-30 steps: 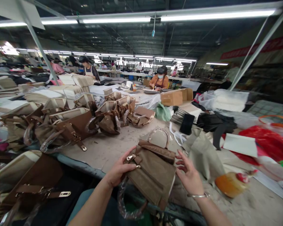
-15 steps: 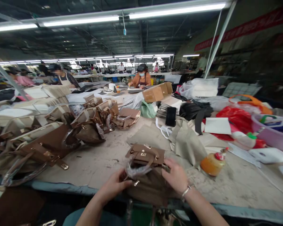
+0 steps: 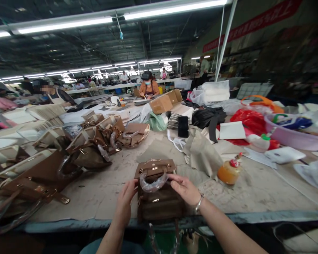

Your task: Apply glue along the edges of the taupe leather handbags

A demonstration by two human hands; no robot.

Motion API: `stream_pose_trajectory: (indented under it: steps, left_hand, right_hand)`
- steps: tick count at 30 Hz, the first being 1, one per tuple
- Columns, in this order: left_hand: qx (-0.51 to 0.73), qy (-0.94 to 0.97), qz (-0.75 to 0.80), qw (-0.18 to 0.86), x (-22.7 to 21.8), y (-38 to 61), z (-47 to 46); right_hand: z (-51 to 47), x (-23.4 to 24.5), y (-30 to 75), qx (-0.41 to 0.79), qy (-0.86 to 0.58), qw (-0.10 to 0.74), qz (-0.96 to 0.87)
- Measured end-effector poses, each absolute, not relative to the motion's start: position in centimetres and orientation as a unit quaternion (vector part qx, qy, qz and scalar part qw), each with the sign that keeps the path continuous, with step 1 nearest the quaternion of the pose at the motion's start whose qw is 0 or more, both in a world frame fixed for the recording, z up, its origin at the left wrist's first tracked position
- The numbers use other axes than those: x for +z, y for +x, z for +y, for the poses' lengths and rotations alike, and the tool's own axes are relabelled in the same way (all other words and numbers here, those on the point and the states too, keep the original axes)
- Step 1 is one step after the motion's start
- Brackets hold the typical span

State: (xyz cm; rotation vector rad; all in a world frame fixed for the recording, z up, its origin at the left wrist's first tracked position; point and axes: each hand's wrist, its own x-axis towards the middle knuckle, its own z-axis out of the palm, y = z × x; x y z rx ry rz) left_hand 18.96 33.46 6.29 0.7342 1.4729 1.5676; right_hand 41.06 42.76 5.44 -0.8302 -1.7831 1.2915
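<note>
A brown handbag [image 3: 161,201] lies at the front edge of the table in front of me, its flap and metal clasp facing up. Clear plastic wraps its curved handle [image 3: 154,184]; another wrapped handle hangs below the table edge. My left hand [image 3: 125,199] holds the bag's left side, fingertips at its upper edge. On the other side, my right hand [image 3: 185,188] grips the bag near the end of the handle, thumb and fingers close together. A bracelet [image 3: 199,203] circles my right wrist. The undersides of the fingers are partly hidden.
Several similar brown bags [image 3: 87,155] stand to the left. An orange glue bottle [image 3: 229,172] is on the right, near grey fabric pieces [image 3: 201,153], a black phone [image 3: 183,126] and a lilac basin [image 3: 288,139]. Across the table, a person [image 3: 149,86] works.
The bag has been turned straighter and lies flatter, its handle now lying across the front. My left hand has shifted to its side, and my right hand has moved toward the handle. The view has swung right.
</note>
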Motion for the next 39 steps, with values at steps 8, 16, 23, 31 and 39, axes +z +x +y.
stream_pose_trajectory:
  steps: [8, 16, 23, 31, 39]
  left_hand:
    - [0.603, 0.25, 0.552, 0.518, 7.6, 21.5, 34.3]
    - [0.502, 0.217, 0.557, 0.625, 7.5, 19.6, 34.0]
    - [0.536, 0.193, 0.477, 0.669, 7.1, 19.0, 34.0]
    - [0.6, 0.125, 0.407, 0.677, 7.8, 18.7, 34.2]
    - [0.511, 0.175, 0.425, 0.726, 7.6, 19.0, 34.1]
  right_hand:
    - [42.1, 4.5, 39.6, 0.529, -0.364, 0.431, -0.634]
    - [46.2, 2.3, 40.7, 0.493, -0.484, 0.455, -0.562]
    - [42.8, 4.1, 39.8, 0.542, -0.39, 0.358, -0.653]
    - [41.4, 4.4, 40.5, 0.442, -0.464, 0.34, -0.689]
    - [43.9, 3.6, 38.8, 0.433, -0.475, 0.337, -0.688]
